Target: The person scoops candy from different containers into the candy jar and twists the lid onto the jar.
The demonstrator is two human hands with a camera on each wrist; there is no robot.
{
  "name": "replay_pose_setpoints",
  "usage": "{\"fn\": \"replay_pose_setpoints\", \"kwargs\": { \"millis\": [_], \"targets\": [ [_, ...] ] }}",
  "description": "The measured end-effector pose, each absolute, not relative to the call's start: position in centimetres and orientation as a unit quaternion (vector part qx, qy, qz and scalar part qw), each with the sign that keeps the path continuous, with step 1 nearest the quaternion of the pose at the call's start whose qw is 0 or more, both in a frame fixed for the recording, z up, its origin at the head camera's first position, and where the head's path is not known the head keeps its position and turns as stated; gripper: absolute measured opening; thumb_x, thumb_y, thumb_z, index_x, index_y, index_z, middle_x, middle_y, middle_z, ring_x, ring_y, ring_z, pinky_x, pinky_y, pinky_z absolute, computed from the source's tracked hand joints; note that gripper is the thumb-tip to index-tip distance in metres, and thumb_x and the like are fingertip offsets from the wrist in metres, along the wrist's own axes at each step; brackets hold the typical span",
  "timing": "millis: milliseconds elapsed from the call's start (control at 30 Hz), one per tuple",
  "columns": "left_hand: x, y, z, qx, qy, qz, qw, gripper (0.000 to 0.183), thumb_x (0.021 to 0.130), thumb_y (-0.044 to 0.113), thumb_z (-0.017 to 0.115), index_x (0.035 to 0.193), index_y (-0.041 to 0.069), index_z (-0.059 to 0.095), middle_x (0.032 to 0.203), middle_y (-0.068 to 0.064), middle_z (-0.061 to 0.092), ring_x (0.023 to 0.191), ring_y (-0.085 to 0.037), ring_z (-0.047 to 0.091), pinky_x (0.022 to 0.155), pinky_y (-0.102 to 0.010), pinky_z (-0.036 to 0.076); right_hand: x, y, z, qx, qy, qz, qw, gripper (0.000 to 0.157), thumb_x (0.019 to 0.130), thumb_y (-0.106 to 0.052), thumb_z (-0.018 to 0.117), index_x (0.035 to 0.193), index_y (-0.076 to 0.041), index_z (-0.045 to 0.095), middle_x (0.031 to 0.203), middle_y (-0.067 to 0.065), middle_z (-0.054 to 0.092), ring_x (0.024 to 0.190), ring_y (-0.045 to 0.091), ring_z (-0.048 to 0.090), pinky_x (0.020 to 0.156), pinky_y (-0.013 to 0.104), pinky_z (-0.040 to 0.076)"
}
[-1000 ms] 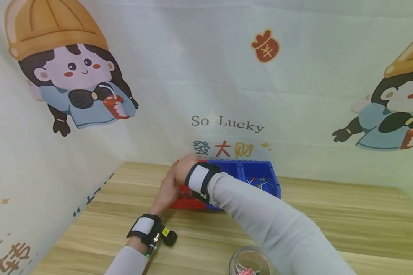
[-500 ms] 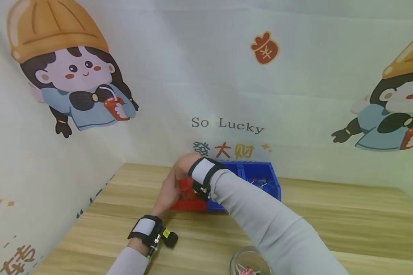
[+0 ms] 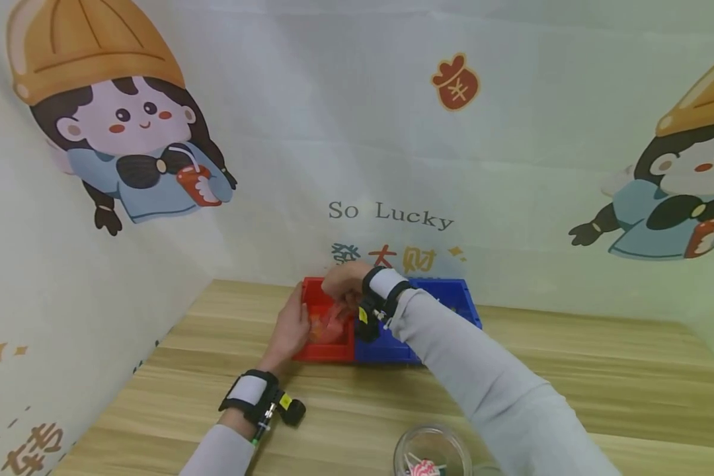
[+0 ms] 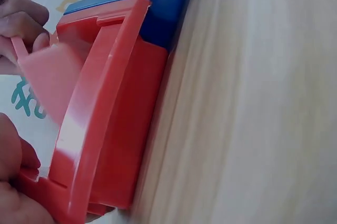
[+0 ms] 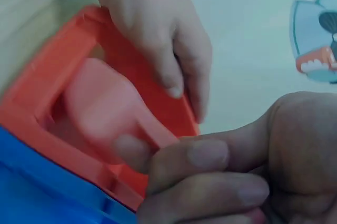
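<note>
My left hand (image 3: 290, 327) grips the left wall of the red bin (image 3: 324, 357), its thumb on one side of the wall and its fingers on the other. Over the bin, my right hand (image 3: 346, 283) pinches the handle of a pink scoop (image 5: 102, 103) between thumb and fingers. The scoop's bowl is tilted down within the bin's opening, as the left wrist view also shows of the scoop (image 4: 52, 77). Small orange-red pieces (image 3: 317, 328) lie in the bin beside the scoop. The right wrist camera covers part of the neighbouring compartment.
Blue bins (image 3: 387, 356) adjoin the red one on the right, partly behind the right forearm. A round clear jar (image 3: 400, 456) with lollipops (image 3: 424, 468) stands near the front of the wooden table (image 3: 172, 396). A printed cloth (image 3: 285, 165) hangs right behind the bins.
My right hand has shifted right from the bin's left wall, bringing the pink scoop into sight. The left hand keeps its grip on the red bin.
</note>
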State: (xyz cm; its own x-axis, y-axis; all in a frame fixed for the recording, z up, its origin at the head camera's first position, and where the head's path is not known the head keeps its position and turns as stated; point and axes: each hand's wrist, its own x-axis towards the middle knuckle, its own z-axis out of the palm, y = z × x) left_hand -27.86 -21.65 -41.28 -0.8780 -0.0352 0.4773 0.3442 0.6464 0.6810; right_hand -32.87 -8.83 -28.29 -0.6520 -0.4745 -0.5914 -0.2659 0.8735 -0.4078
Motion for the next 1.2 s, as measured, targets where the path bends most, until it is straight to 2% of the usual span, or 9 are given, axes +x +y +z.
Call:
{"fn": "replay_pose_setpoints", "kwargs": {
  "millis": [67,267,433,500,667,733,967,1067,1200],
  "targets": [
    [-27.9,-21.8,-41.3,-0.088,-0.879,-0.403,0.239,0.043,0.093,-0.008,0.037,0.136,-0.011,0.037,0.127,-0.032,0.052,0.116,-0.044,0.052,0.104,-0.054,0.041,-32.5,-8.5,-28.7,-0.168,0.88,-0.225,0.384,0.037,0.089,-0.001,0.037,0.053,-0.01,0.041,0.045,-0.003,0.032,0.038,0.009,0.025,0.039,0.02,0.022],
    [-28.2,-21.8,-41.1,-0.084,-0.876,-0.416,0.228,0.042,0.094,-0.008,0.037,0.136,-0.008,0.038,0.127,-0.029,0.053,0.113,-0.041,0.053,0.102,-0.053,0.042,-31.1,-8.4,-28.9,-0.106,0.844,-0.348,0.395,0.032,0.084,-0.001,0.038,0.054,-0.006,0.049,0.046,-0.001,0.034,0.038,0.011,0.027,0.039,0.021,0.02],
    [-28.2,-21.8,-41.0,-0.081,-0.877,-0.416,0.225,0.044,0.095,-0.006,0.037,0.139,-0.008,0.036,0.131,-0.03,0.052,0.119,-0.043,0.051,0.105,-0.054,0.04,-30.2,-8.0,-29.4,-0.033,0.792,-0.449,0.411,0.019,0.084,0.004,0.037,0.078,-0.002,0.054,0.05,0.0,0.036,0.04,0.01,0.026,0.039,0.02,0.02],
    [-28.2,-21.9,-41.0,-0.078,-0.879,-0.417,0.218,0.044,0.096,-0.005,0.037,0.14,-0.008,0.034,0.132,-0.029,0.05,0.122,-0.043,0.05,0.107,-0.054,0.038,-29.8,-8.0,-30.0,-0.019,0.781,-0.475,0.404,0.02,0.086,0.005,0.037,0.089,0.003,0.056,0.051,0.001,0.037,0.04,0.01,0.026,0.039,0.019,0.02],
    [-28.0,-21.9,-41.1,-0.078,-0.877,-0.427,0.207,0.043,0.097,-0.005,0.036,0.139,-0.007,0.035,0.132,-0.029,0.051,0.121,-0.041,0.05,0.108,-0.054,0.037,-29.2,-8.9,-32.0,0.0,0.749,-0.544,0.378,0.018,0.095,0.001,0.036,0.085,0.001,0.051,0.053,0.001,0.039,0.041,0.009,0.028,0.04,0.017,0.02],
    [-28.0,-21.7,-41.1,-0.08,-0.875,-0.432,0.202,0.042,0.097,-0.005,0.036,0.139,-0.008,0.035,0.131,-0.029,0.051,0.12,-0.041,0.05,0.107,-0.054,0.037,-29.1,-9.6,-32.8,0.008,0.738,-0.572,0.358,0.016,0.095,0.001,0.036,0.083,-0.002,0.047,0.052,0.0,0.037,0.041,0.008,0.028,0.04,0.016,0.021],
    [-28.2,-21.6,-40.5,-0.079,-0.875,-0.445,0.174,0.045,0.099,-0.001,0.036,0.144,0.0,0.032,0.134,-0.024,0.051,0.12,-0.037,0.051,0.109,-0.053,0.037,-28.7,-11.5,-34.9,0.041,0.739,-0.62,0.259,0.018,0.089,0.007,0.038,0.099,-0.002,0.05,0.048,0.0,0.038,0.039,0.01,0.035,0.037,0.018,0.031],
    [-28.3,-21.8,-40.2,-0.072,-0.875,-0.45,0.161,0.047,0.1,0.0,0.036,0.146,0.002,0.03,0.137,-0.023,0.05,0.122,-0.037,0.05,0.111,-0.053,0.035,-28.5,-11.9,-35.3,0.059,0.728,-0.636,0.248,0.022,0.085,0.012,0.038,0.098,-0.002,0.048,0.05,0.001,0.04,0.041,0.011,0.038,0.038,0.019,0.034],
    [-28.0,-22.0,-40.5,-0.064,-0.877,-0.454,0.144,0.048,0.1,0.001,0.037,0.147,0.002,0.027,0.139,-0.023,0.048,0.123,-0.037,0.048,0.112,-0.053,0.034,-28.0,-12.0,-35.7,0.07,0.725,-0.634,0.258,0.026,0.09,0.01,0.039,0.112,-0.001,0.048,0.057,0.003,0.043,0.045,0.012,0.04,0.041,0.02,0.038]
  ]
}}
